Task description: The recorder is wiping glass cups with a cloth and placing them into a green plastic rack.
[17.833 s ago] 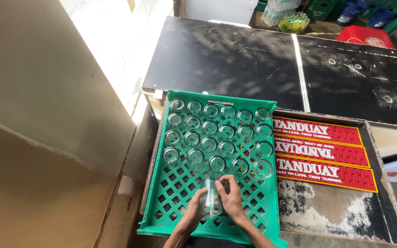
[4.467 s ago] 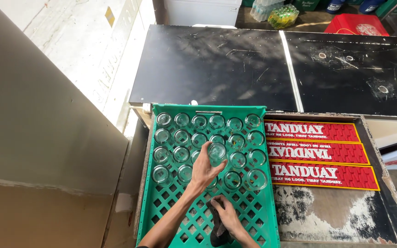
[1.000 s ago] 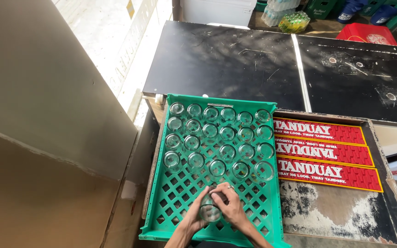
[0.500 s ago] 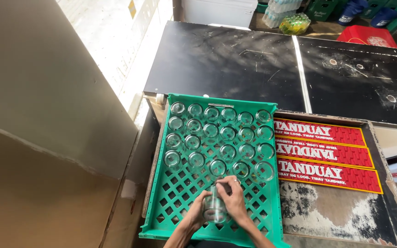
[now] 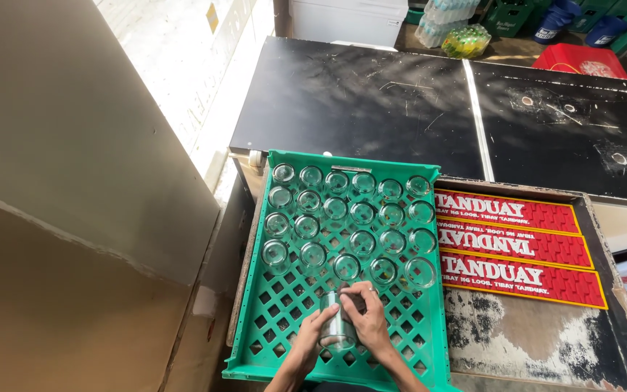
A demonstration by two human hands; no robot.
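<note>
Both hands meet over the near end of a green lattice crate [image 5: 273, 341] and wrap one clear glass [image 5: 337, 332] between them. The left hand [image 5: 312, 341] cups its side with curled fingers, and the right hand [image 5: 366, 319] closes over its top and far side — so the rim and most of the body are covered. Whether the glass touches the lattice floor cannot be told. Both forearms are cut off by the bottom edge. Farther in, rows of upright glasses [image 5: 348, 210] fill the crate's far half. Three red rubber mats [image 5: 513, 239] lie just right, beyond them a scuffed black counter [image 5: 371, 101] — crates at its far edge are only partly visible.
</note>
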